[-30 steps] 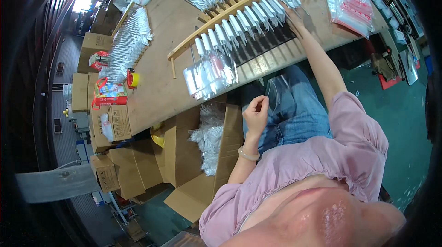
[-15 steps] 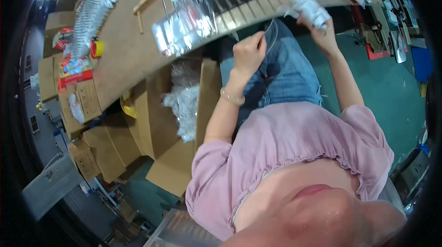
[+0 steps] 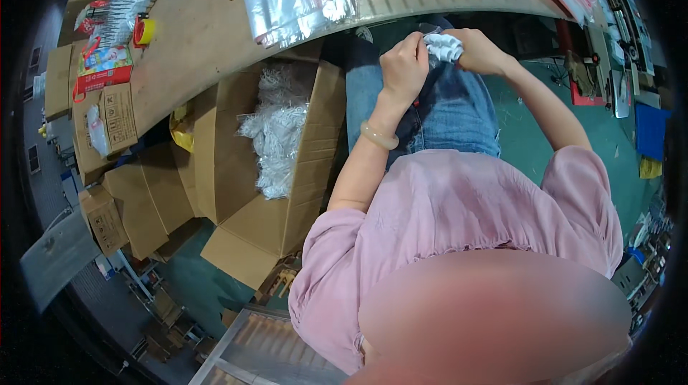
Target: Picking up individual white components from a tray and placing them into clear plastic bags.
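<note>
A white bundle is above the jeans-clad lap, clamped in the right hand's grip. Beside it, the left hand's grip is pinched together, its contents hidden. Beyond, clear plastic bags lie on the surface; an open cardboard box stands left.

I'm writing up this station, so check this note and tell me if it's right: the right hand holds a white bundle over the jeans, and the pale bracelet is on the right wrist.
One detail is wrong: the head view shows the pale bracelet on the left wrist. The right hand does hold a white bundle over the jeans.
</note>
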`<state>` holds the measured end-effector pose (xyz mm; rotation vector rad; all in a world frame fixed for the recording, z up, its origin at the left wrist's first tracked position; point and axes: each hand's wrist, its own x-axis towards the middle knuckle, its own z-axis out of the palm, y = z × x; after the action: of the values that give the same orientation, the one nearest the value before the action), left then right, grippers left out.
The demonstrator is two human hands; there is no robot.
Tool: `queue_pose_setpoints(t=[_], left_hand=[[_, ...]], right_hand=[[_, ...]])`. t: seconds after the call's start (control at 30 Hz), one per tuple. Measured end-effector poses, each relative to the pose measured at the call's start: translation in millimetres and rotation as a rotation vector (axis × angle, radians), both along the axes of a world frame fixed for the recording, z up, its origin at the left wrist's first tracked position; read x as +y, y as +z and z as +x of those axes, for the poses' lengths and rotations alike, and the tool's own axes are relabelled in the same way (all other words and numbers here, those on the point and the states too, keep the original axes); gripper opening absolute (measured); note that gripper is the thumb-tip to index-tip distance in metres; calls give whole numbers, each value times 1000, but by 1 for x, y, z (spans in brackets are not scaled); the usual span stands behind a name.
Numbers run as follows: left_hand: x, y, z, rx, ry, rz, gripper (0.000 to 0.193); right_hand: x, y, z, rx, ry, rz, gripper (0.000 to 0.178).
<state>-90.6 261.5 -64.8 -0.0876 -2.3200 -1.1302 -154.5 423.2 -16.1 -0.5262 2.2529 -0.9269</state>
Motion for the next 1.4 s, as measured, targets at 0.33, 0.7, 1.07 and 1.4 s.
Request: queue_pose_setpoints(t=[0.33,0.7,1.07,1.4], left_hand=[[8,-10,-1,-107,21,76,10],[1,-21,9,-230,2,194,11],[-23,-40,32,-285,-1,267,13],[-15,-38,36,-344,-59,311,14]], right_hand=[[-2,9,-5,-135,-27,25,46],[5,-31,-7,-10,379,277,52],[-11,-18,29,-188,123,34,51],[-16,-41,36,304,418,401,44]])
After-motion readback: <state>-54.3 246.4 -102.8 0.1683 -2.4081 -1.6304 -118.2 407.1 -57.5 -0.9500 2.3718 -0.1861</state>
